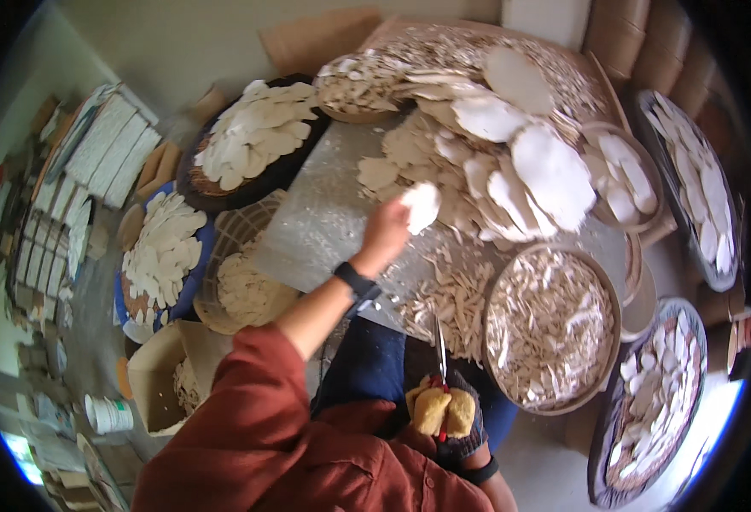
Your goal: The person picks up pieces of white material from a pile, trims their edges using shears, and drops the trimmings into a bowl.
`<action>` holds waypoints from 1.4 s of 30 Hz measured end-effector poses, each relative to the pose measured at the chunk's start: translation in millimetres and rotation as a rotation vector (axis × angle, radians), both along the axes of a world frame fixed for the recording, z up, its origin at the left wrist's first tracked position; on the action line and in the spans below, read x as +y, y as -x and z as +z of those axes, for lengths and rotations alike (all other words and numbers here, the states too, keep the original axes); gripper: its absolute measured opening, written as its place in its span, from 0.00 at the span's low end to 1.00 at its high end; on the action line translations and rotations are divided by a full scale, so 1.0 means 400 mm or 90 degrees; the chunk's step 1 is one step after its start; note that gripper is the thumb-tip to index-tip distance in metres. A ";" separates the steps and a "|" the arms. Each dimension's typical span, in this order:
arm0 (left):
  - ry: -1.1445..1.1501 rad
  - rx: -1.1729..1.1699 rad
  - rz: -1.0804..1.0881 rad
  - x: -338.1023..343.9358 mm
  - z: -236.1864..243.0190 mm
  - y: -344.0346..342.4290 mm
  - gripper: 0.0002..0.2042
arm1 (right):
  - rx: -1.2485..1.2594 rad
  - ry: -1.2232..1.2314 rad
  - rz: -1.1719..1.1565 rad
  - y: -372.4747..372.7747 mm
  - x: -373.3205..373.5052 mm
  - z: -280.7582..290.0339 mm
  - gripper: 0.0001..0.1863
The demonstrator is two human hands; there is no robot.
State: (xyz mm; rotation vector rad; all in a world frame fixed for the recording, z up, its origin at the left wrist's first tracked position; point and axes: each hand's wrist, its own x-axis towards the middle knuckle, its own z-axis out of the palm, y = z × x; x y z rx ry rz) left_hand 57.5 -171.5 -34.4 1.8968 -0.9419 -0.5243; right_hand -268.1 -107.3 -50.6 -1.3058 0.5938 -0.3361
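My left hand [385, 233], bare with a black wristband, pinches a white flat piece [422, 206] beside a big pile of pale, mushroom-like slices [546, 179] on the metal worktop [299, 222]. Low in the view, my right hand [461, 427], in a dark glove with yellow padding, grips scissors [441, 350] with red handles, blades pointing away from me. Shredded pale strips [452, 286] lie on the worktop beyond the blades. Just right of them is a round tray [495, 328] full of similar strips.
Trays of flat pieces [247, 136] surround the worktop, including a blue one [198, 282] at left and oval ones [695, 320] at right. A woven basket [222, 239] and open carton [149, 358] stand left, near a white bucket [107, 415]. Stacked white blocks [124, 145] line the left wall.
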 end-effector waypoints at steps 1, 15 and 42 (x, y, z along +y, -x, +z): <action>0.125 0.188 0.023 0.036 0.012 0.009 0.14 | -0.009 0.059 0.010 0.010 -0.003 -0.013 0.15; 0.133 0.477 -0.043 0.246 0.069 0.347 0.18 | -0.391 -0.417 -0.089 -0.003 0.011 -0.183 0.17; 0.179 0.358 0.153 0.494 0.000 0.127 0.26 | -0.031 -0.202 0.059 0.011 0.012 -0.088 0.17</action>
